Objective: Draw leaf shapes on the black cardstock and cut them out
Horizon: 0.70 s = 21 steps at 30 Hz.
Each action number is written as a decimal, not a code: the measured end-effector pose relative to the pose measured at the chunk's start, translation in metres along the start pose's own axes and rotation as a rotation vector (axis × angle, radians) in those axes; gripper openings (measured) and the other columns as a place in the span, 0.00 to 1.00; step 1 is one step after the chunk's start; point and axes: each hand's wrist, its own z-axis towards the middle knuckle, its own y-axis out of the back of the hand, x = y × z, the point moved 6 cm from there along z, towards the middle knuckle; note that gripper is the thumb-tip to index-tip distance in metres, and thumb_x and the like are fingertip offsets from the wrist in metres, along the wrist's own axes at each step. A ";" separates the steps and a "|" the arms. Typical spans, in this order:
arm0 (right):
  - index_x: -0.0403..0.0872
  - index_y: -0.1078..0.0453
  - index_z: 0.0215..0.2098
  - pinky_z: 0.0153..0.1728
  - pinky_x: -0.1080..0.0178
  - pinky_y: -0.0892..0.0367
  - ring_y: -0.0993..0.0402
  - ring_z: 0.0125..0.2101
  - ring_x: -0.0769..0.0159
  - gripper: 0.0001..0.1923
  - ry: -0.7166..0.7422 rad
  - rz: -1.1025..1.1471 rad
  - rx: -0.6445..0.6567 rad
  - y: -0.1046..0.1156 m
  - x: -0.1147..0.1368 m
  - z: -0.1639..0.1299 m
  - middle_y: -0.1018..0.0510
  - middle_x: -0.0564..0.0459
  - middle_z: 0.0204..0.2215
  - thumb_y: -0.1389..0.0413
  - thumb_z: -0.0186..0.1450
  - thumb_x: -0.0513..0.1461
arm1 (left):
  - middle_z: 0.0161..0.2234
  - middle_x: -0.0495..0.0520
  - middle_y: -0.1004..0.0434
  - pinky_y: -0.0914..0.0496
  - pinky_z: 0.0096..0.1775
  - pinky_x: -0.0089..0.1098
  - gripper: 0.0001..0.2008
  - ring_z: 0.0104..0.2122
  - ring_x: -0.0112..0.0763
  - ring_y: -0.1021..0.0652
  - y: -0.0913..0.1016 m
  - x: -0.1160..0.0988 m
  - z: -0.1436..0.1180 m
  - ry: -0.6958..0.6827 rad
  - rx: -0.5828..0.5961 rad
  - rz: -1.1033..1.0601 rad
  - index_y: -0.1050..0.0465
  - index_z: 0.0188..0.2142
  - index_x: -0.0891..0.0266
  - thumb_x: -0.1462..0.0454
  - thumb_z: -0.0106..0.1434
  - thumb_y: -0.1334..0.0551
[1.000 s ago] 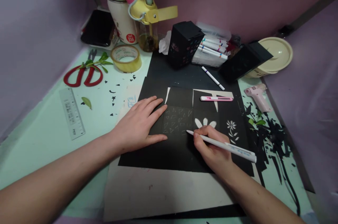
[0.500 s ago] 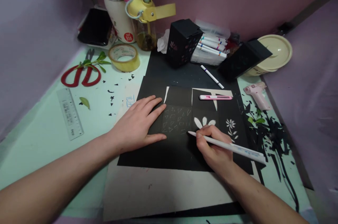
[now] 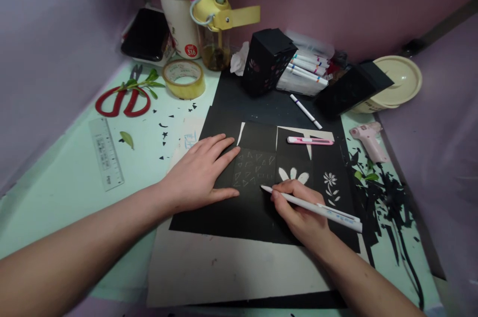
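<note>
My left hand (image 3: 203, 170) lies flat with fingers spread on a sheet of black paper (image 3: 224, 220). In my right hand (image 3: 302, 210) is a white pen (image 3: 317, 207), its tip touching or just above the black paper. Small triangles and other outlines are drawn in faint lines on the panel between my hands. To the right, a large petal shape (image 3: 294, 175) and a small flower with leaves (image 3: 330, 180) are cut out, with white showing through. A pink craft knife (image 3: 309, 141) rests across the paper's upper part.
Red-handled scissors (image 3: 123, 100), a clear ruler (image 3: 106, 155) and a tape roll (image 3: 183, 79) lie at left. Bottles, black paper boxes (image 3: 269, 60) and markers (image 3: 308, 68) stand at the back. A pink glue gun (image 3: 369, 140) and black paper scraps (image 3: 386, 207) are at right.
The view has shifted slightly, so most things sit further right. My right hand and the pen tip have moved a little left over the paper; my left hand stays flat.
</note>
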 end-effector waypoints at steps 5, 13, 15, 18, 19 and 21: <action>0.47 0.29 0.31 0.26 0.69 0.32 0.25 0.24 0.70 0.04 -0.019 -0.005 0.019 -0.001 -0.001 -0.001 0.21 0.55 0.25 0.43 0.65 0.35 | 0.67 0.67 0.44 0.42 0.62 0.54 0.43 0.66 0.56 0.43 0.000 0.000 0.000 -0.001 -0.003 -0.002 0.42 0.65 0.66 0.40 0.61 0.42; 0.47 0.33 0.27 0.23 0.67 0.37 0.29 0.21 0.71 0.09 0.002 0.007 0.064 -0.003 0.001 -0.001 0.25 0.55 0.22 0.45 0.66 0.35 | 0.66 0.67 0.43 0.41 0.62 0.54 0.43 0.65 0.56 0.42 0.000 -0.001 0.001 -0.016 -0.008 0.027 0.41 0.65 0.67 0.40 0.62 0.42; 0.47 0.32 0.27 0.23 0.67 0.37 0.30 0.21 0.71 0.09 0.005 0.001 0.066 -0.004 0.001 -0.001 0.25 0.56 0.21 0.44 0.66 0.35 | 0.66 0.67 0.43 0.41 0.61 0.54 0.43 0.65 0.56 0.42 0.000 -0.001 0.001 -0.017 -0.010 0.038 0.42 0.65 0.67 0.39 0.62 0.42; 0.47 0.31 0.28 0.24 0.67 0.36 0.30 0.21 0.71 0.07 0.023 0.026 0.068 -0.004 0.001 -0.002 0.25 0.57 0.22 0.43 0.65 0.34 | 0.66 0.67 0.44 0.40 0.61 0.54 0.43 0.65 0.56 0.43 -0.001 -0.001 0.001 -0.017 -0.007 0.050 0.42 0.65 0.67 0.39 0.62 0.43; 0.47 0.31 0.30 0.26 0.67 0.35 0.28 0.23 0.70 0.06 0.036 0.056 0.029 -0.001 0.001 -0.003 0.25 0.57 0.23 0.43 0.65 0.33 | 0.66 0.67 0.44 0.40 0.61 0.54 0.43 0.65 0.56 0.43 -0.001 -0.001 0.001 -0.016 -0.005 0.054 0.42 0.65 0.67 0.39 0.62 0.44; 0.48 0.30 0.33 0.30 0.65 0.32 0.26 0.27 0.68 0.06 0.066 0.137 -0.134 0.012 0.001 -0.004 0.24 0.56 0.26 0.43 0.64 0.31 | 0.66 0.67 0.44 0.40 0.61 0.54 0.43 0.65 0.56 0.43 -0.001 -0.001 0.001 -0.018 -0.001 0.062 0.42 0.65 0.67 0.38 0.62 0.44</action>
